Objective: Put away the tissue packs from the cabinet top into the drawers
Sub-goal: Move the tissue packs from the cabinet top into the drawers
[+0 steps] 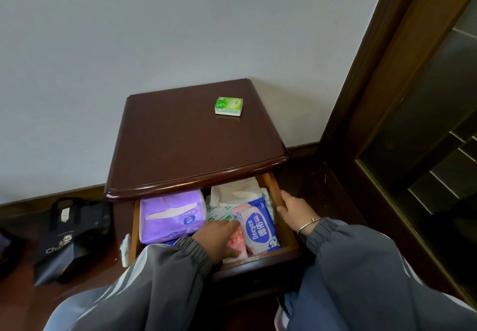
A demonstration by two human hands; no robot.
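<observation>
Cabinet top (185, 134) with green pack (229, 106) — left hand (219, 239) on pink pack (236, 240) in drawer (260, 256)

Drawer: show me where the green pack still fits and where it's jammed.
Drawer is crowded: purple pack fills the left, white tissues, blue pack and pink pack the right, with the left hand on the pink one. Only a thin gap shows between purple pack and tissues. Cabinet top is bare left of the green pack.

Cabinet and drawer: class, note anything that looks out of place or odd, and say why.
A green pack lies alone on the cabinet top, not yet put away. A white scrap hangs outside the drawer by its left wall, as if squeezed out.
</observation>
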